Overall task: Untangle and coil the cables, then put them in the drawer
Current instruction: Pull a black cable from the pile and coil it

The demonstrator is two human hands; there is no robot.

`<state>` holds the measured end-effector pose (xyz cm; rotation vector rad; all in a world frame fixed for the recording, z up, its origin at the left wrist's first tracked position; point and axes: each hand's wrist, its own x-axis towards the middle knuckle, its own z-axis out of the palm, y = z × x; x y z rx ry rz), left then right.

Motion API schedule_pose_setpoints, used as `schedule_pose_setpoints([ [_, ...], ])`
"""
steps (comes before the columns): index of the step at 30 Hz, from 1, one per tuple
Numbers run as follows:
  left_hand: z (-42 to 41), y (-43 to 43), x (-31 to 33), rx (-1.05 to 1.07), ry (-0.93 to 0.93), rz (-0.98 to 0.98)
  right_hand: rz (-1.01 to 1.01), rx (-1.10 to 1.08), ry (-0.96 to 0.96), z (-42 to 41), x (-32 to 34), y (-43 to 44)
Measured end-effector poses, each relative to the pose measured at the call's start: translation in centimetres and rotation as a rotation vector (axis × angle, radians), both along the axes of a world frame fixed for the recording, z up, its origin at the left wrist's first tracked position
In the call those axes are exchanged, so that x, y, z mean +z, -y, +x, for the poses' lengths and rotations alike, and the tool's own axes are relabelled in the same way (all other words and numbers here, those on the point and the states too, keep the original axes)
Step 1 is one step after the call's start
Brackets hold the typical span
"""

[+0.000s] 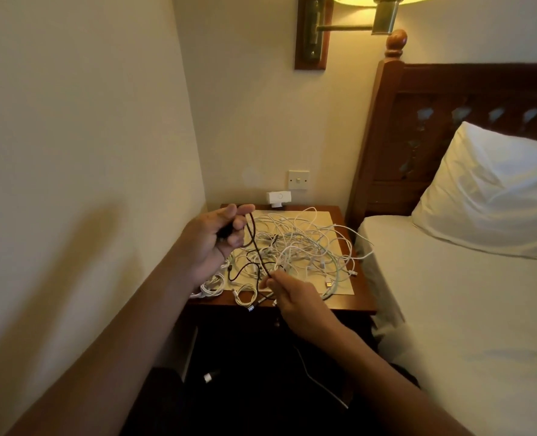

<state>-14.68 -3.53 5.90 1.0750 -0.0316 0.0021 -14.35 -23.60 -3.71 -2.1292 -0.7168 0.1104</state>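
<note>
While the left hand [218, 239] is raised with its fingers curled, it grips a black cable [254, 242] in the closed fist. The cable leaves the top of that fist and runs as a doubled strand down to the right hand [293, 298]. The right hand sits lower and nearer the person, and pinches the same cable between thumb and fingertips [269, 280]. The two hands are apart, joined only by this taut stretch of cable. A further loop of the black cable [240, 272] lies slack between and below the hands.

Beyond both hands, a loose tangle of white cables [304, 247] is spread over a beige mat [339, 289] on a wooden nightstand [355, 306]. Some strands hang over the nightstand edge on the right-hand side.

Just below the left hand, a coiled white cable [212, 286] rests at the nightstand's near corner. A second small coil [245, 294] lies beside it, just left of the right hand's fingertips.

Under the hands, the front of the nightstand is in deep shadow. A white connector [208, 377] shows there, but whether a drawer is open cannot be told.

Farther back than the left hand, a white adapter [278, 198] is plugged in below a wall switch [298, 180]. To the right of the right hand is a bed [465, 325] with a white pillow [493, 190].
</note>
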Motion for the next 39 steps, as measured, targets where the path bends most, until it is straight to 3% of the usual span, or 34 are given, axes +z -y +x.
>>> schedule_pose_setpoints([
  [2, 0.2, 0.1, -0.9, 0.098, 0.022, 0.080, -0.061, 0.075, 0.012, -1.8, 0.1, -0.6],
  [4, 0.0, 1.0, -2.1, 0.136, 0.063, 0.339, -0.089, 0.137, 0.065, -3.4, 1.8, -1.2],
  [7, -0.4, 1.5, -3.6, 0.057, 0.114, 0.783, -0.130, 0.162, 0.185, -3.7, 5.9, -1.0],
  [9, -1.0, 1.2, -3.7, -0.062, 0.134, 0.955, -0.144, 0.137, 0.206, -2.2, 8.3, -0.1],
  [13, -3.0, 0.0, -3.1, -0.299, 0.003, 0.713, -0.106, 0.029, 0.209, 3.5, 10.1, 2.6],
  [17, -3.6, -2.7, -1.9, -0.381, -0.032, 0.733, -0.106, 0.028, 0.138, 7.6, 7.4, 4.9],
  [19, -3.6, -4.5, -1.6, -0.302, -0.035, 0.725, -0.103, -0.005, 0.112, 8.8, 6.0, 6.3],
  [25, -3.6, -7.6, -0.8, -0.126, 0.007, 0.464, -0.136, -0.191, 0.057, 10.5, 3.2, 11.4],
  [29, -4.4, -5.3, -0.5, -0.189, 0.020, 0.489, -0.381, -0.293, 0.168, 10.1, 0.1, 12.6],
  [31, -3.8, -3.9, 0.2, -0.129, 0.022, 0.360, -0.447, -0.274, 0.259, 9.4, -1.4, 12.1],
  [35, -0.6, -6.7, 0.7, 0.163, -0.046, -0.031, -0.226, -0.217, 0.113, 7.2, -0.5, 10.9],
  [39, 2.0, -10.3, -3.0, 0.325, -0.178, -0.030, -0.053, -0.074, 0.053, 3.6, 3.8, 10.8],
])
